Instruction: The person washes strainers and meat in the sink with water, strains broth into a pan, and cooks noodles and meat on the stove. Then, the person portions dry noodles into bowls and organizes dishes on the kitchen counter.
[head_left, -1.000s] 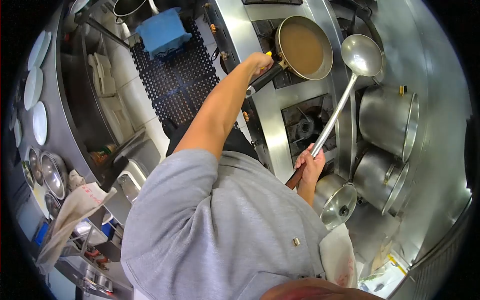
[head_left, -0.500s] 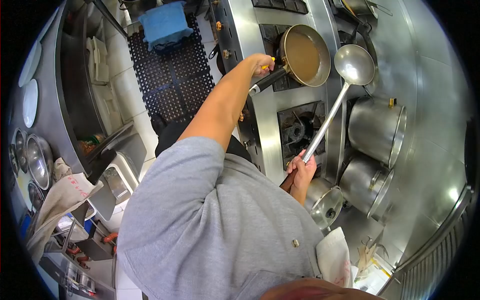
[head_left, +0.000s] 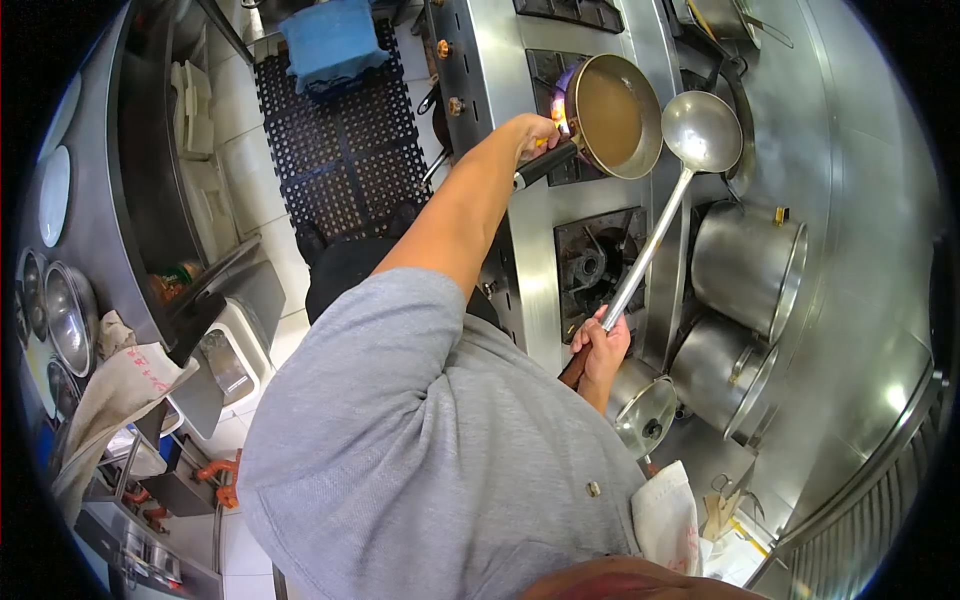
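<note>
Seen as a clock face, the view has the pan at one o'clock, standing on a burner of the metal stove. The pan contains a brown liquid, and its black handle points toward eight o'clock.

The left hand, between twelve and one o'clock, is closed around a small yellow object, which is mostly hidden by the fingers. This hand is just beside the pan handle; whether it touches the handle, I cannot tell. Close to this hand, along the outer side of the pan, an orange and violet flame is visible.

The right hand, at four o'clock, is gripping the ladle near its brown lower end. The long shaft leans over the stove, and the big round bowl of the ladle is at two o'clock, near the pan but on its wall side.

Between two and three o'clock there is a bare burner. A large pot is at three o'clock, and a second pot is a little below it. A smaller pot with a glass lid is at four o'clock, near the right hand. At eleven o'clock a blue cloth lies above the black mat.
</note>
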